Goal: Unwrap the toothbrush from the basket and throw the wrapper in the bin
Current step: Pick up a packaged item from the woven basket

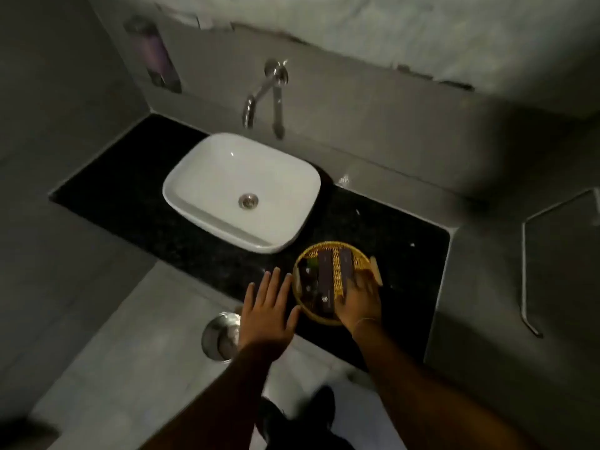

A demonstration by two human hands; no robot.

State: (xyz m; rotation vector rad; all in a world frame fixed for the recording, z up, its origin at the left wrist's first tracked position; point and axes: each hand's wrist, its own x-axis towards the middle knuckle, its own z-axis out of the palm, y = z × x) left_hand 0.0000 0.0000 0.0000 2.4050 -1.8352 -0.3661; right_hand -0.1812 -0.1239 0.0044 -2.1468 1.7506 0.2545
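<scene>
head view: right hand point(358, 300) reaching into basket point(328, 246) for dark packet point(325, 280), grip unclear; left hand point(269, 311) spread flat, empty, near basket.

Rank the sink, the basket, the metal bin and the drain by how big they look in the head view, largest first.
1. sink
2. basket
3. bin, though the left hand partly covers it and it sits lower on the floor, so its rank against the basket is unsure
4. drain
</scene>
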